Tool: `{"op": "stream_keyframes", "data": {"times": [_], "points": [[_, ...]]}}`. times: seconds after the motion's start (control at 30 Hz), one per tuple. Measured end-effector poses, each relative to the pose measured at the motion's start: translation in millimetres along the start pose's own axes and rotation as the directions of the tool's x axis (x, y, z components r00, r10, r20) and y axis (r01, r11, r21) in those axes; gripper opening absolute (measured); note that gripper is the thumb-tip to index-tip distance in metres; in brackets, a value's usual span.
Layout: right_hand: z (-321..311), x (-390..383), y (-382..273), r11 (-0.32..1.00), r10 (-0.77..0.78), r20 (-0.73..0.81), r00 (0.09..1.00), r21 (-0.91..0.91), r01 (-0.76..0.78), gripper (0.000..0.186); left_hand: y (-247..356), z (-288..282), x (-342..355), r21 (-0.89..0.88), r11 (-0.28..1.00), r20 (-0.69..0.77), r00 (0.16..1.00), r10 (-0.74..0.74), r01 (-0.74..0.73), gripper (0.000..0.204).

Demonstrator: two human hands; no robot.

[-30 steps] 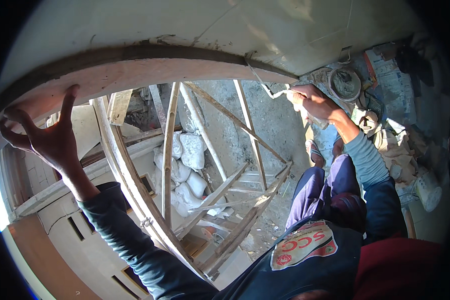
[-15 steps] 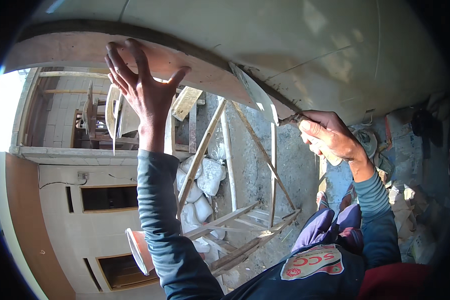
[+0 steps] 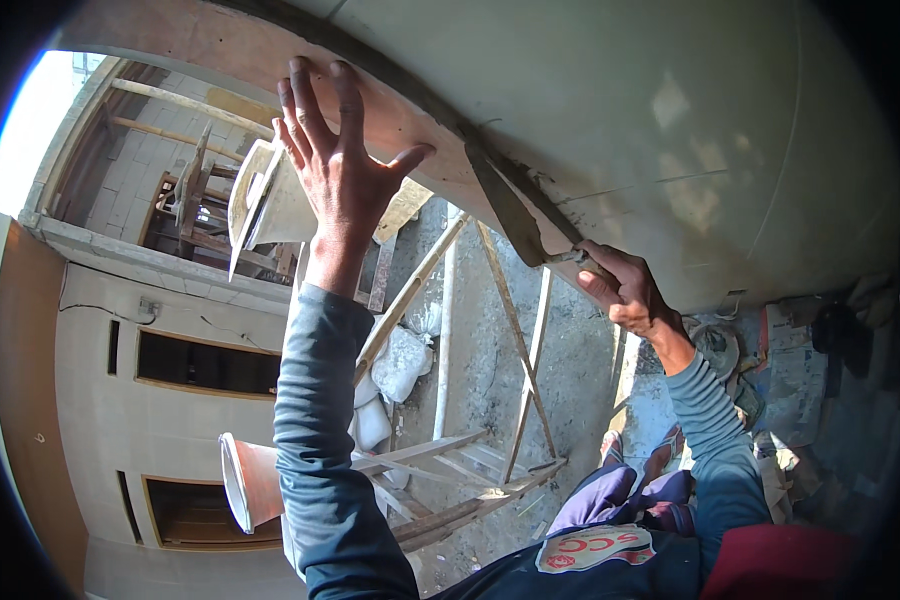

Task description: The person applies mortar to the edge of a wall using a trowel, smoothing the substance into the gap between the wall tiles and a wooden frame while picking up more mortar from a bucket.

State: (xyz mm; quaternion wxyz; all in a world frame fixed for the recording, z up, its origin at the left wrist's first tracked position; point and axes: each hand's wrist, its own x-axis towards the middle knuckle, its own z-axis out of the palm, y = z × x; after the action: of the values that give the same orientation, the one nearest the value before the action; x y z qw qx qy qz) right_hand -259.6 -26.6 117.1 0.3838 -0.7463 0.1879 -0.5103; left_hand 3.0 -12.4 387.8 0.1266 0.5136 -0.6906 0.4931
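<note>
My left hand [image 3: 348, 180] is open, its fingers spread and fingertips against a long pinkish board [image 3: 215, 45]. The board runs along the edge of a grey-green wall panel [image 3: 610, 110]. Between board and panel lies a dark strip of wet-looking mortar [image 3: 395, 85]. My right hand [image 3: 632, 292] is closed round the handle of a pointing trowel [image 3: 508, 212]. Its blade lies across the board, with the tip at the mortar strip. The fingers of my right hand partly cover the handle.
Below stands a frame of wooden poles [image 3: 530, 370], with white sacks [image 3: 402, 365] beside it. A pinkish bucket [image 3: 255, 487] is left of my left forearm. Pale curved boards [image 3: 270, 200] show behind my left hand. Crumpled bags and paper [image 3: 785, 350] lie at the right.
The view has turned, so the board now slants more steeply. The trowel blade has tilted from bright to dark, its tip still at the mortar. My left hand stays spread on the board.
</note>
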Motion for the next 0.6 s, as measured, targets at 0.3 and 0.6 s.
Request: {"op": "stream_keyframes", "data": {"times": [0.3, 0.6], "points": [[-1.1, 23.4, 12.3, 1.000, 0.012, -0.065, 0.998, 0.017, -0.010, 0.043, 2.3, -0.3, 7.2, 0.031, 0.998, 0.004, 0.999, 0.054, -0.054, 0.131], [12.7, -115.6, 60.4, 0.928, 0.342, 0.034, 0.939, 0.143, -0.343, 0.041, 0.8, -2.2, 5.8, 0.017, 0.997, 0.019, 0.997, 0.071, -0.071, 0.129]]}}
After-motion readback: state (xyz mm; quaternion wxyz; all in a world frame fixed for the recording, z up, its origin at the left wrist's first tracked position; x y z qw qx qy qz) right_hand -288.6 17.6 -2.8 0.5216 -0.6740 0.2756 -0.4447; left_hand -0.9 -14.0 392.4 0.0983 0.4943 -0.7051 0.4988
